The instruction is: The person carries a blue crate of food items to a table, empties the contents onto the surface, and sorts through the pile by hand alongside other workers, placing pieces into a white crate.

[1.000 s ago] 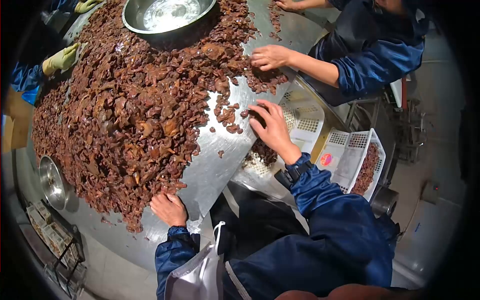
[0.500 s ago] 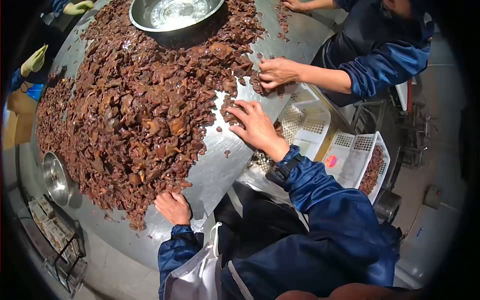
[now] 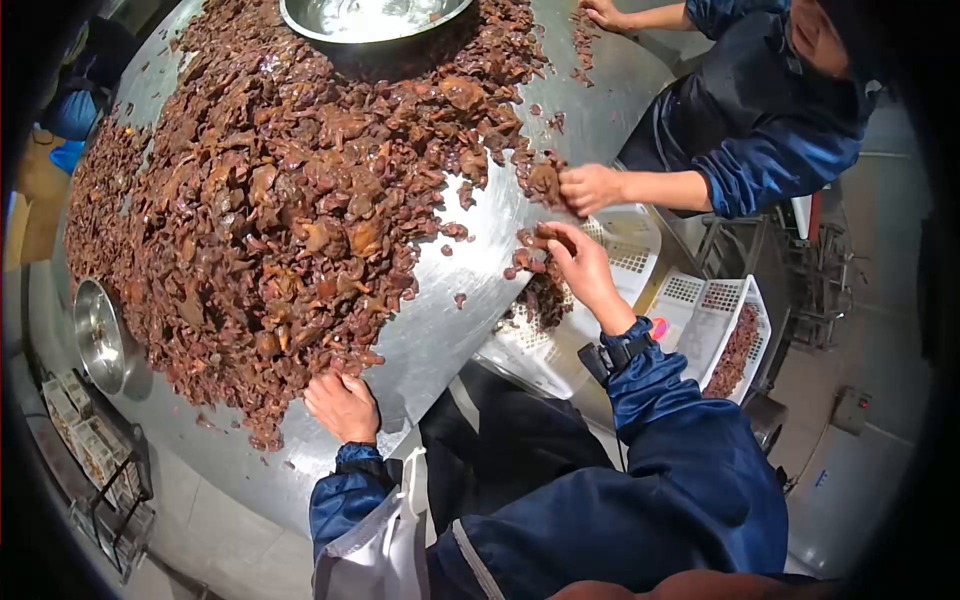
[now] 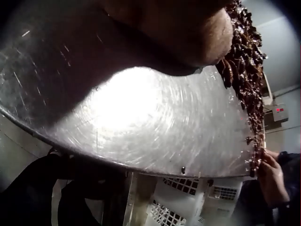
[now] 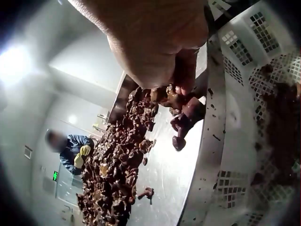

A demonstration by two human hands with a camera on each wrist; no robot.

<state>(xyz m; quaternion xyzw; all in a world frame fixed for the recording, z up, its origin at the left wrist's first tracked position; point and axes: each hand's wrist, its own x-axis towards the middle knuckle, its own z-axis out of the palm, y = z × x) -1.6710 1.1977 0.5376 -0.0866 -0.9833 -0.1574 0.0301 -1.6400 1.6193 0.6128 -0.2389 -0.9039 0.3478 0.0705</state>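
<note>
A large heap of glossy dark-brown meat pieces [image 3: 290,220] covers much of the steel table [image 3: 440,310]. My right hand [image 3: 585,268] is at the table's edge, its bent fingers around a small clump of meat pieces [image 5: 186,110]. Just below this edge stands a white perforated basket [image 3: 535,350] with more pieces inside. My left hand [image 3: 342,407] rests on the tabletop at the near end of the heap, back up; its fingertips are hidden against the meat.
Across the corner, another person's hand [image 3: 590,188] handles pieces at the edge. A steel basin [image 3: 375,30] sits on the heap, and a steel bowl [image 3: 100,335] lies at the left. Another white basket [image 3: 690,320] holds chopped meat. A gloved person [image 5: 77,153] stands beyond the heap.
My right hand reached onto a clump on the table, then drew it back to the edge above the basket. The other person's hand also moved edgeward with pieces. My left hand stayed put.
</note>
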